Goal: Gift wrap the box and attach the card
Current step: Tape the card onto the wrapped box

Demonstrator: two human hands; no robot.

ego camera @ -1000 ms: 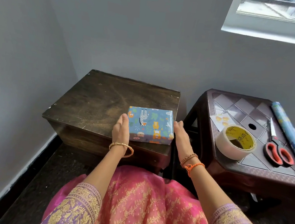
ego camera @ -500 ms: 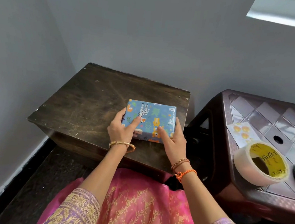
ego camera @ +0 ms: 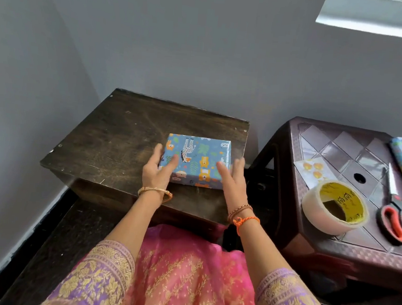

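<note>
We are holding the wrapped box (ego camera: 195, 160) between left hand (ego camera: 156, 170) and right hand (ego camera: 233, 179), thumbs on top, risking scuffed paper while the card (ego camera: 311, 170), well right of our hold, is lying unattached.

Bare tabletop (ego camera: 113, 144) left of box (ego camera: 197, 159)

Single head-worn wide-angle view, facing forward and down, close above wooden table (ego camera: 113, 144), plastic stool (ego camera: 341, 150) at right.
</note>
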